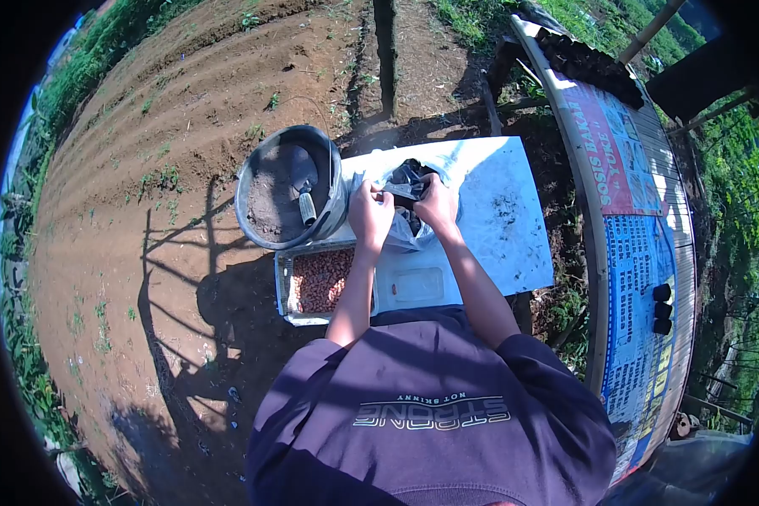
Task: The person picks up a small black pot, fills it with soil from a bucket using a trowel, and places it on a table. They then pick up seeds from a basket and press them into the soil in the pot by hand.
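My left hand [371, 212] and my right hand [437, 205] are close together over the white table [510, 219]. Between them, the fingers of both pinch a small black plastic bag [406, 192]. Under and behind my hands lies a clear plastic bag [406, 239] with more black plastic in it. To the left stands a black bucket [243, 207] of dark soil, with a hand trowel [305, 181] resting inside, its handle toward me. Nearer me, a basket [283, 291] holds many small reddish pieces, perhaps seeds or bulbs. Beside it sits a shallow clear plastic tray [422, 287].
On the right runs a long bench [594, 244] covered with printed banners. A row of black soil-filled bags [589, 67] stands at its far end, and two small black pots [663, 308] are nearer. Tilled soil [177, 93] spreads beyond the table to the left.
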Demonstrator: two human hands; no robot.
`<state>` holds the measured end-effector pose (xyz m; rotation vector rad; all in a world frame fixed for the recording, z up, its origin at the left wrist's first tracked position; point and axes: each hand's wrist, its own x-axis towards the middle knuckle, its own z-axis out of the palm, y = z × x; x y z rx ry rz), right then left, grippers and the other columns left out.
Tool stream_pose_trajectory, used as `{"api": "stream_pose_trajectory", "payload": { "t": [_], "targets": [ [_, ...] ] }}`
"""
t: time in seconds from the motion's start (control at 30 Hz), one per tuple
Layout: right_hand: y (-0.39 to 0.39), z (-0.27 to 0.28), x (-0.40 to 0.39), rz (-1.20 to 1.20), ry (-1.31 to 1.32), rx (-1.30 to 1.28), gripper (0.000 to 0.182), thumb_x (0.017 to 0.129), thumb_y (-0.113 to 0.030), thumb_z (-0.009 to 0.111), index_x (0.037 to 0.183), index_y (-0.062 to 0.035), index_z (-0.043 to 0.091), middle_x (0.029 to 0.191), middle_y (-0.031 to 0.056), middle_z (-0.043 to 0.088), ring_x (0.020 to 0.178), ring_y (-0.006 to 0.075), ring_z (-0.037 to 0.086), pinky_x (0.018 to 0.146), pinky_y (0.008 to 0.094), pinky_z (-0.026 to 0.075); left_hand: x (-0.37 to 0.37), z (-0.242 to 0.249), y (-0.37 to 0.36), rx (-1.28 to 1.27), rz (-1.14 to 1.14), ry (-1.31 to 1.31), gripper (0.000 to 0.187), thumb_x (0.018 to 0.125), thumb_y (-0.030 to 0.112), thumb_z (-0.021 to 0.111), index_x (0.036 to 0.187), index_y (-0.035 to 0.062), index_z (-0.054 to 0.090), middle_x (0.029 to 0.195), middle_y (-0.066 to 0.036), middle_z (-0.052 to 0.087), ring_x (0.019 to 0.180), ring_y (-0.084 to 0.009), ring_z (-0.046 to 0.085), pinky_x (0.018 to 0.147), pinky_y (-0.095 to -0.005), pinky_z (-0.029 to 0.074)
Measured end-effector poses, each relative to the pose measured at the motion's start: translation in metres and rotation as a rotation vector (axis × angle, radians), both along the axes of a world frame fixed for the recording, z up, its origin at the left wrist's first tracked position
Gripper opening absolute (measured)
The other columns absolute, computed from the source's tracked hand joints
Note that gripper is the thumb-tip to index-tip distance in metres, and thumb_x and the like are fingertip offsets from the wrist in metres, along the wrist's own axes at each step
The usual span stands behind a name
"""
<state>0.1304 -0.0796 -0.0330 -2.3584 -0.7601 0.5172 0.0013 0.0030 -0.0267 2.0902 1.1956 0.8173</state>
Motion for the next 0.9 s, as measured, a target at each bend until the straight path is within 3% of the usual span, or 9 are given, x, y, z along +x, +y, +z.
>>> {"api": "stream_pose_trajectory", "payload": {
  "t": [0.17,0.3,0.4,0.5,0.57,0.67,0.8,0.9],
  "targets": [
    [-0.002,0.013,0.000,0.045,0.034,0.017,0.051,0.066,-0.009,0.075,0.115,-0.0081,0.063,0.107,0.0163,0.072,0.108,0.0333,0.065,0.091,0.0421,0.050,-0.005,-0.004,-0.001,-0.020,0.009,0.018,0.020,0.081,0.018,0.072,0.089,0.0064,0.058,0.071,-0.009,0.065,0.069,-0.0302,0.066,0.063,-0.0438,0.050],
    [-0.010,0.024,-0.012,0.111,-0.085,0.144,0.042,0.069,-0.011,0.075,0.109,-0.0075,0.065,0.100,0.0141,0.073,0.100,0.0332,0.068,0.086,0.0423,0.052,-0.009,-0.002,0.000,-0.029,0.008,0.006,0.020,0.082,0.018,0.072,0.091,0.0064,0.057,0.067,-0.009,0.066,0.065,-0.0301,0.067,0.061,-0.0432,0.050],
    [-0.016,0.028,-0.015,0.119,-0.079,0.181,0.032,0.071,-0.014,0.075,0.101,-0.0065,0.066,0.092,0.0137,0.073,0.092,0.0331,0.070,0.083,0.0427,0.054,-0.015,0.008,-0.005,-0.155,-0.030,0.022,0.025,0.083,0.018,0.074,0.094,0.0057,0.056,0.076,-0.009,0.065,0.069,-0.0263,0.066,0.065,-0.0401,0.050],
    [-0.022,0.031,-0.017,0.073,-0.023,0.221,0.026,0.071,-0.016,0.077,0.094,-0.0061,0.068,0.087,0.0135,0.073,0.087,0.0319,0.071,0.080,0.0418,0.055,-0.016,0.011,-0.013,0.108,-0.166,-0.287,0.030,0.082,0.015,0.075,0.101,0.0045,0.054,0.091,-0.013,0.062,0.079,-0.0277,0.065,0.068,-0.0391,0.052],
    [-0.025,0.031,-0.016,0.053,-0.016,0.219,0.024,0.072,-0.017,0.077,0.092,-0.0063,0.068,0.086,0.0130,0.073,0.086,0.0303,0.071,0.079,0.0406,0.055,-0.022,0.010,-0.020,0.053,-0.174,-0.276,0.033,0.082,0.016,0.075,0.100,0.0039,0.051,0.094,-0.012,0.055,0.078,-0.0264,0.060,0.070,-0.0379,0.051],
    [-0.034,0.047,-0.017,0.049,0.033,0.165,0.024,0.073,-0.017,0.077,0.093,-0.0071,0.068,0.086,0.0119,0.073,0.085,0.0296,0.072,0.078,0.0399,0.055,-0.030,0.015,-0.033,0.092,-0.124,-0.250,0.029,0.081,0.016,0.075,0.093,0.0041,0.052,0.087,-0.010,0.049,0.075,-0.0266,0.055,0.071,-0.0377,0.049],
    [-0.046,0.050,-0.021,0.046,0.078,0.165,0.026,0.072,-0.015,0.079,0.093,-0.0072,0.066,0.086,0.0104,0.071,0.087,0.0284,0.070,0.078,0.0394,0.054,-0.042,0.019,-0.049,0.101,-0.177,-0.231,0.022,0.083,0.013,0.073,0.085,0.0032,0.054,0.088,-0.010,0.050,0.078,-0.0272,0.056,0.076,-0.0394,0.048],
    [-0.051,0.044,-0.041,0.155,-0.164,0.402,0.032,0.070,-0.013,0.080,0.098,-0.0087,0.064,0.092,0.0093,0.066,0.091,0.0295,0.064,0.081,0.0403,0.052,-0.056,0.025,-0.057,0.095,-0.142,-0.210,0.021,0.083,0.010,0.074,0.085,0.0018,0.054,0.088,-0.009,0.055,0.079,-0.0242,0.059,0.076,-0.0358,0.050]
  ]
}}
